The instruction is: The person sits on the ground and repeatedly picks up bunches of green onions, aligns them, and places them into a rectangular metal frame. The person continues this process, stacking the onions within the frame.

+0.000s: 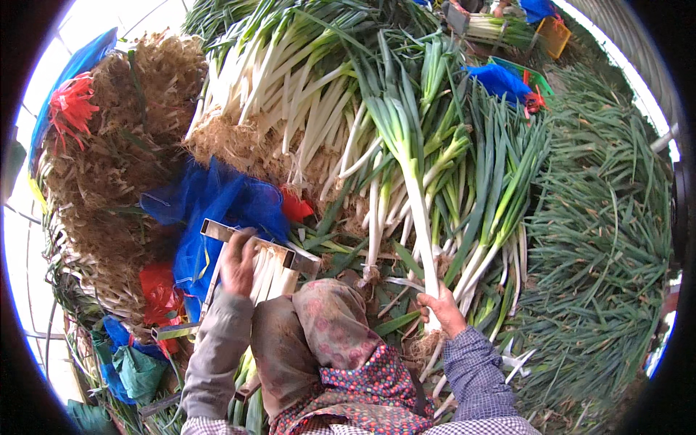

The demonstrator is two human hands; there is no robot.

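My right hand (441, 309) is closed around the white lower stem of a green onion (416, 201), just above its roots; its green leaves point up and away from me. My left hand (238, 263) is at the near side of a metal frame's end (217, 230), to the left of my knees; its fingers look slightly blurred, and whether they grip the frame cannot be told. White stems of trimmed green onions (266, 272) lie inside the frame, beside my left hand. Part of the frame and its stems is hidden by my left arm and knee.
A large heap of green onions with roots (283, 98) lies ahead, and another pile (598, 217) is on the right. Blue netting (217, 201) lies beyond the frame. Rooty bundles (125, 136) are stacked at the left. Another person's hand (499, 10) shows at the top right.
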